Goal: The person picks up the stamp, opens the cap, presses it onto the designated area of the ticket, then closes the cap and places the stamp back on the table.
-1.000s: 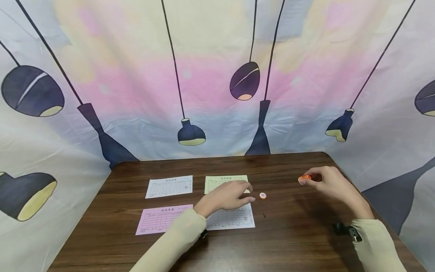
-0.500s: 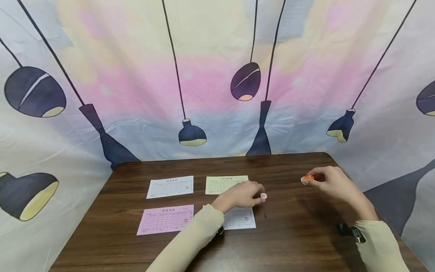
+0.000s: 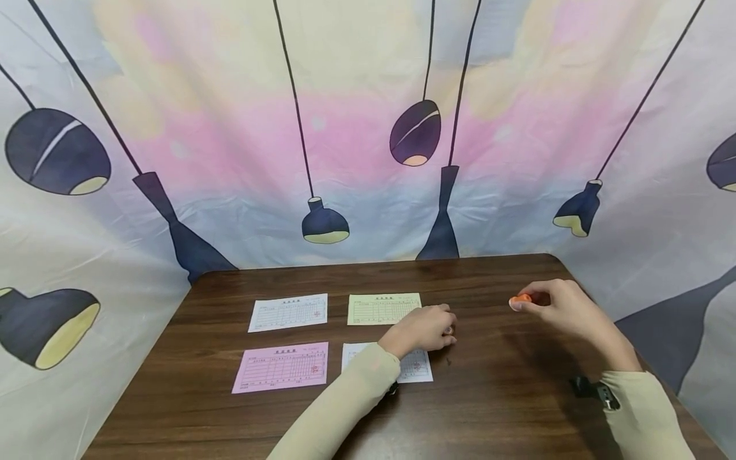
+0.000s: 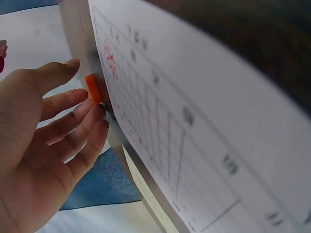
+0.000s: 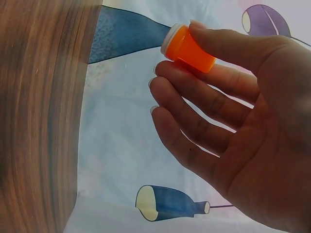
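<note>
On the wooden table (image 3: 489, 409), a small round orange cap (image 3: 448, 330) lies beside my left hand (image 3: 422, 327). In the left wrist view the fingers curve loosely close to the cap (image 4: 93, 89), with the thumb standing apart from it. My right hand (image 3: 560, 310) pinches a small orange stamp (image 5: 192, 51) with a white rim between thumb and index finger, raised above the table at the right. The other fingers of that hand are bent slightly and spread. A white printed slip (image 3: 416, 367) lies partly hidden under the left forearm.
A yellow slip (image 3: 382, 306) lies just beyond the left hand. Further left are another white slip (image 3: 287, 313) and a pink slip (image 3: 280, 367), both with red marks. A cloth backdrop (image 3: 230, 140) with printed lamps hangs behind the table's far edge.
My left hand has moved right, off the slips and over to the cap, which its fingers now partly cover. The right hand has stayed almost still with the stamp.
</note>
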### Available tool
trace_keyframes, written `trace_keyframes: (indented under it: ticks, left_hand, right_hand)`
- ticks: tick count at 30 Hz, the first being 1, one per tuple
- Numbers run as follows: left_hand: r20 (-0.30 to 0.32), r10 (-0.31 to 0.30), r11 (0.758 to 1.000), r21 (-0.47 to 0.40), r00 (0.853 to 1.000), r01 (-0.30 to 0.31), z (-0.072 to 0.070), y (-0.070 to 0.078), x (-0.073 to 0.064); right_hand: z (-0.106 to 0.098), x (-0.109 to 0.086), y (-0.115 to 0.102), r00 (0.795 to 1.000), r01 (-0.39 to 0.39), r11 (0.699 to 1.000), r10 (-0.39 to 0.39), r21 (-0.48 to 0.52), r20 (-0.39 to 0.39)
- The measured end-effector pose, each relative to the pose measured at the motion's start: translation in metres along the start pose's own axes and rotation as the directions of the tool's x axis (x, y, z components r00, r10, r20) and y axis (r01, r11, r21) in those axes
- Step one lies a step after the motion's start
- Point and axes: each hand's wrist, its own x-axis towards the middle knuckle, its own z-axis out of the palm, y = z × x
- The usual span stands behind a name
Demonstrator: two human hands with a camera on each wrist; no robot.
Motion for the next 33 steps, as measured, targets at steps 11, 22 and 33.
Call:
trace_keyframes:
  ticks: [11, 22, 33]
  left_hand:
    - [-0.014, 0.000, 0.999, -0.040, 1.000, 0.000, 0.004, 0.000, 0.003]
    - [-0.010, -0.036, 0.994, -0.102, 0.999, 0.035, 0.000, -0.002, 0.006]
    - [-0.078, 0.015, 0.963, -0.265, 0.997, -0.036, -0.016, -0.010, -0.008]
  right_hand:
    - [0.002, 0.000, -0.001, 1.000, 0.016, 1.000, -0.016, -0.001, 0.002]
    - [0.002, 0.003, -0.007, 1.000, 0.020, 1.000, -0.020, -0.007, -0.003]
    - [0.007, 0.005, -0.014, 0.999, 0.032, 0.999, -0.032, 0.011, 0.012]
